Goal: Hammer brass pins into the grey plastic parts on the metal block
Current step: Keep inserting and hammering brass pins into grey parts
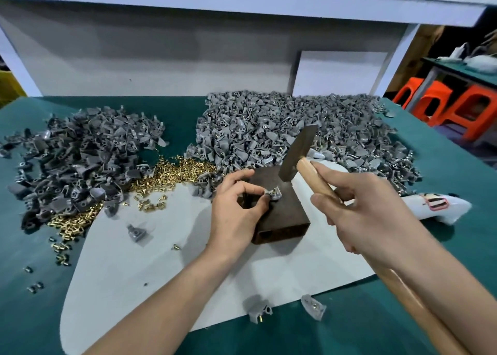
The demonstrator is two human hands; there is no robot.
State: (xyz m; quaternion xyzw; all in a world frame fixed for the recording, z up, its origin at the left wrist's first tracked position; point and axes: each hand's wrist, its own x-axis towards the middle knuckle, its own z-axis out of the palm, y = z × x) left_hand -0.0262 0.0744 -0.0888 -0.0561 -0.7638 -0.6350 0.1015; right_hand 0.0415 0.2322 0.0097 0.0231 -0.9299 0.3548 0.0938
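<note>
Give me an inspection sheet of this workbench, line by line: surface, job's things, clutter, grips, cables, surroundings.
Surface: green mat with a white sheet laid on it.
Job's things: metal block on the white sheet; grey plastic part on the block; hammer head raised above it; loose brass pins heaped left of the block.
Clutter: darker pile of grey parts at left, lighter pile behind; stray parts at the sheet's near edge.
Grips: left hand pinches the grey plastic part; right hand holds the hammer handle.
Cables: nothing seen.
Surroundings: white shelf unit behind, orange stools at right.
</note>
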